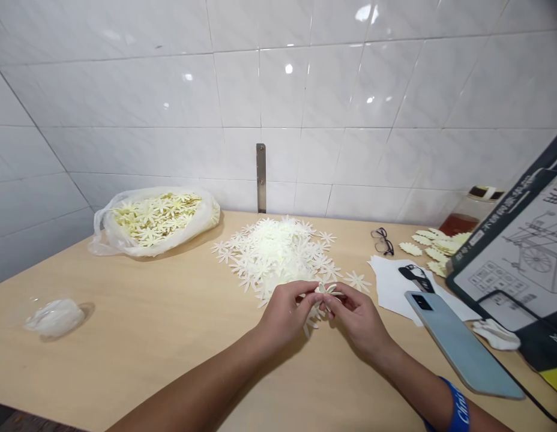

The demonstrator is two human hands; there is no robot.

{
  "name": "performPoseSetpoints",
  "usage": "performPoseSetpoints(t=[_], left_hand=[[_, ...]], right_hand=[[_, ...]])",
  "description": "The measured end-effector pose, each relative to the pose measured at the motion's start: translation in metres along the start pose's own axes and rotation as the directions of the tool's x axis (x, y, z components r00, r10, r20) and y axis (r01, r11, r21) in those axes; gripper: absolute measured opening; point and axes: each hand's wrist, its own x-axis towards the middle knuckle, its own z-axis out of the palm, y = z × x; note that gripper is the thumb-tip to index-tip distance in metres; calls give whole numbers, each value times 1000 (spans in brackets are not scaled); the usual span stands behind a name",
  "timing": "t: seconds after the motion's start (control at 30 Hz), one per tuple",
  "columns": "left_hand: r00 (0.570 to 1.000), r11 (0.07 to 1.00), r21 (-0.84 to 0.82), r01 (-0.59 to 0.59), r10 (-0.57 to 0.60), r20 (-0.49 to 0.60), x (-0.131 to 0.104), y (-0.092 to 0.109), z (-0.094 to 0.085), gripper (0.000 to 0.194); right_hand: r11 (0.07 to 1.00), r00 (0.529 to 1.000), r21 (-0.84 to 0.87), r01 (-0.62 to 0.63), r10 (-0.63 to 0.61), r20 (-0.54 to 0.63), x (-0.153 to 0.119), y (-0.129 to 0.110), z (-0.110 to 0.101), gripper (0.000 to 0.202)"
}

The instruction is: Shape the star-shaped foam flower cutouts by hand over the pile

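Between my two hands is a small white flower-shaped cutout [329, 289], its petals bent upward. Thumb and fingers of my left hand [290, 306] pinch it from the left. From the other side, my right hand [357, 315] grips it with thumb and index finger. Just behind the hands spreads a heap of flat white flower cutouts [278, 246], with some loose ones around its edges. One single cutout [357, 281] lies to the right of the heap. The fingers hide part of the held flower.
A plastic bag [210, 213] of yellowish flower cutouts stands back left. A crumpled clear bag [56, 317] lies at left. To the right are glasses [383, 242], white paper [389, 282], a phone [465, 345], scalloped pale pieces [436, 245], a jar [470, 210] and a printed box [521, 252].
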Motion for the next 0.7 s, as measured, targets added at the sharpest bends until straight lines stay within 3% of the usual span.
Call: performPoseSetpoints(t=[0.1, 0.27, 0.4, 0.53, 0.6, 0.7], left_hand=[[999, 999, -42, -6, 8, 51, 1, 1, -1, 25], [991, 998, 55, 22, -14, -132, 5, -5, -7, 14], [980, 999, 36, 14, -7, -199, 8, -7, -10, 16], [989, 994, -52, 97, -102, -106, 7, -4, -9, 24], [994, 998, -8, 54, -55, -100, 6, -2, -8, 18], [952, 973, 206, -106, 159, -262, 4, -3, -7, 13]], right_hand=[[1000, 1000, -3, 6, -6, 16, 0, 0, 0, 23], [998, 999, -58, -23, 22, -26, 0, -2, 1, 30], [998, 997, -45, -38, 35, -61, 1, -1, 0, 32], [1000, 1000, -23, -18, 18, -14, 3, 1, -1, 30], [999, 999, 26, -29, 29, -15, 4, 1, -1, 28], [993, 990, 85, -81, 90, -106, 3, -3, 1, 32]])
